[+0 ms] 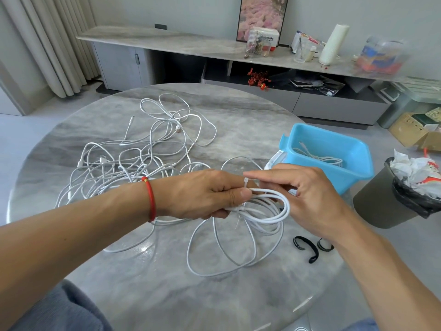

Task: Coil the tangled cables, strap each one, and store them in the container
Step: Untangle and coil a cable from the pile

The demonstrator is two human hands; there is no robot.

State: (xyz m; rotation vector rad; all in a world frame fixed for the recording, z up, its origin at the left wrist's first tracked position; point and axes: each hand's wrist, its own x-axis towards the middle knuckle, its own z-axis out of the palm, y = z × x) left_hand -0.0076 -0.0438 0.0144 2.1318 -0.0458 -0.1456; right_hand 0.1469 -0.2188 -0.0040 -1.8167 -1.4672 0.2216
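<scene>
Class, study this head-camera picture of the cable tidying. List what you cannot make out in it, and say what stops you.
1. Head view: how the white tie closes round the coiled cable; the left hand and right hand cover it.
2. How many cables lie in the blue container; its near wall hides the bottom.
3. How many cables form the tangle; strands overlap.
4. One black strap; the right wrist partly hides it.

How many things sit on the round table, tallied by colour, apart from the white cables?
Blue bin: 1
Black straps: 2
Total: 3
</scene>
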